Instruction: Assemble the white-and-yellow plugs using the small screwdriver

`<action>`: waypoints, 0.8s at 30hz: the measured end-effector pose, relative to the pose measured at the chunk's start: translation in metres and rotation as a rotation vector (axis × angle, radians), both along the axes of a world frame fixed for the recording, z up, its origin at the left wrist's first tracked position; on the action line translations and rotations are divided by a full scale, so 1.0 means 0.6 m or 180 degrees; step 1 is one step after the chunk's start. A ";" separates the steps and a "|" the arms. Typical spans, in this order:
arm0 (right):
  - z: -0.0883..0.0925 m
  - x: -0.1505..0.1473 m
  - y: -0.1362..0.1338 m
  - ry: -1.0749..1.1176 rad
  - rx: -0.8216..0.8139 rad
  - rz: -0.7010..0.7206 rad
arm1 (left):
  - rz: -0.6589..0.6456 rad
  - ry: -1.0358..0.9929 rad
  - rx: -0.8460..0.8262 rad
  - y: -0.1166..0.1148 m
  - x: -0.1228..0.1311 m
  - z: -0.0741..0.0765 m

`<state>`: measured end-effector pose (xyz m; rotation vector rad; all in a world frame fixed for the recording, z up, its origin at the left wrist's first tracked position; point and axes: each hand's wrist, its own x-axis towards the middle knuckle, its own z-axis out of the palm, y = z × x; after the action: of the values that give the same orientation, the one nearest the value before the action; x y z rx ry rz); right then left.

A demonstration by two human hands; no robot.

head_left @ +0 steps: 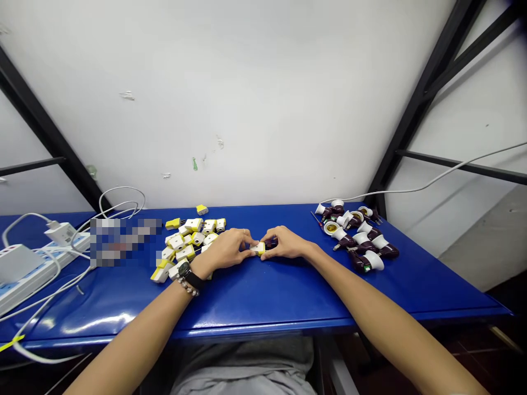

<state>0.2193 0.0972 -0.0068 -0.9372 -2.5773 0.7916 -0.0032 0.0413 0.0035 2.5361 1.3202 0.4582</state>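
Note:
A small yellow and white plug is between my two hands, just above or on the blue table. My left hand pinches its left side with thumb and fingertips. From the right, the thumb of my right hand presses on the plug, with the fingers curled around that end. Something dark shows beneath the right fingers, mostly covered, and I cannot tell what it is. Close to my left hand lies a pile of similar yellow and white plugs, partly hidden behind the hand and wrist.
Dark purple and white lamp holders lie heaped on the right of the blue table. One yellow piece sits apart at the back. A white power strip with loose cables occupies the left, beside a blurred-out patch. Black frame posts flank the table.

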 end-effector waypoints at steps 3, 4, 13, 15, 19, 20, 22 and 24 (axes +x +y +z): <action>0.000 0.000 0.000 0.0015 -0.0006 -0.0011 | 0.0050 0.0060 0.0137 -0.003 0.003 -0.003; -0.001 0.000 0.001 0.0017 0.0002 -0.0022 | 0.0040 0.0073 0.0168 -0.004 0.004 -0.004; -0.005 0.004 0.004 0.0128 -0.0010 -0.0076 | -0.0267 0.0115 0.0253 -0.012 0.018 -0.008; -0.006 0.005 0.005 0.0136 -0.0044 -0.0086 | -0.0324 0.0098 0.0258 -0.013 0.017 -0.006; -0.005 0.008 0.008 0.0128 -0.0001 -0.0165 | -0.0103 -0.0082 0.0424 -0.004 0.000 -0.003; -0.004 0.009 0.009 0.0176 0.0007 -0.0210 | 0.0119 -0.0091 0.0521 0.000 -0.007 -0.002; -0.003 0.009 0.010 0.0399 0.0001 -0.0340 | 0.0622 0.0067 0.0668 0.008 -0.024 0.000; -0.001 0.010 0.011 0.0683 0.0070 -0.0509 | 0.0970 0.0403 0.0612 0.013 -0.038 0.000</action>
<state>0.2252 0.1037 -0.0075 -0.9800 -2.2920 0.7726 -0.0262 0.0492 0.0037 2.5580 1.8034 0.5114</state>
